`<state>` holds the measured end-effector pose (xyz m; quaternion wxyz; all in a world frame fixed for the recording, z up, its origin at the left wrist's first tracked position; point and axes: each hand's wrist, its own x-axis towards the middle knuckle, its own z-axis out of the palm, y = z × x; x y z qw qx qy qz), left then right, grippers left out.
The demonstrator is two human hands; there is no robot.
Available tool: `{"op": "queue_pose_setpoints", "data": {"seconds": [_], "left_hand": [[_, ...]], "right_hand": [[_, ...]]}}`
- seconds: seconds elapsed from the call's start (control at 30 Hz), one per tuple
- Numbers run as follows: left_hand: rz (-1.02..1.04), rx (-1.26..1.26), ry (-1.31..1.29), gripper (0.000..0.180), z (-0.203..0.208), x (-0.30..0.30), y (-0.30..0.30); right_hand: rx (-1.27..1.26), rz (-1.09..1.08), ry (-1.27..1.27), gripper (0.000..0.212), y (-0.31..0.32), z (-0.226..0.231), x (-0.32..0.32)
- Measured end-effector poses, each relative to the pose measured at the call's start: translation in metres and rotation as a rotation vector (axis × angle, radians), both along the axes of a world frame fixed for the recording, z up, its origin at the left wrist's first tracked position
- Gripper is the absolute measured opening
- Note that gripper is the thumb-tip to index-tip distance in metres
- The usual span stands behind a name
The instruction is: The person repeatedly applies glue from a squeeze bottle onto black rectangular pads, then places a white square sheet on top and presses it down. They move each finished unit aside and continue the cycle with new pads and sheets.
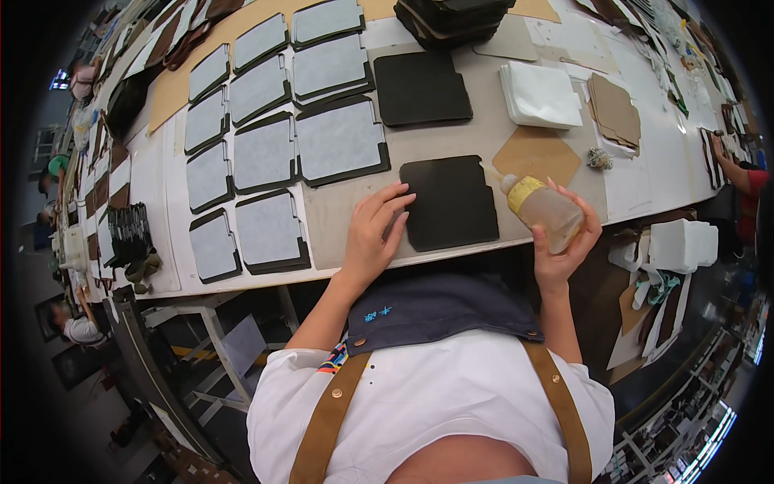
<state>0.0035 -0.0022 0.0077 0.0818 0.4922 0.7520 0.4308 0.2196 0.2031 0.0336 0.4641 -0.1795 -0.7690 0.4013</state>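
A flat black panel [449,203] with a notched right side lies on the table near the front edge. The fingertips of my left hand [375,226] rest at its left edge, fingers stretched and apart. In my right hand [576,242] is a clear squeeze bottle [552,216] with a yellow band and a cloudy, pale liquid inside. It is tilted, its neck pointing up and left toward the panel's upper right corner. I cannot tell whether the tip touches the panel. Just beyond lies a second black panel [423,89].
Several black panels with pale grey sheets on them [343,141] lie in rows at the left. To the right are a white stack [542,95], tan pieces [614,113] and a brown sheet [536,155]. A black stack [451,22] stands farther back. Another person's arm [732,168] shows at far right.
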Motion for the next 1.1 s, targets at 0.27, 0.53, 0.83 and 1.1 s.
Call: {"op": "queue_pose_setpoints", "data": {"seconds": [0.27,0.53,0.83,1.1], "left_hand": [[0.063,0.108,-0.129,0.027,-0.001,0.002,-0.001],[0.177,0.246,-0.11,0.027,0.003,-0.001,-0.009],[0.186,0.255,-0.036,0.031,0.0,0.007,-0.03],[0.215,0.262,-0.045,0.03,-0.004,0.008,-0.034]], "right_hand": [[0.096,0.011,-0.027,0.071,-0.003,0.002,-0.004],[0.172,0.073,-0.042,0.072,-0.01,0.003,-0.017],[0.164,0.178,-0.024,0.076,-0.023,0.003,-0.037],[0.125,0.31,0.006,0.078,-0.034,-0.002,-0.059]]}}
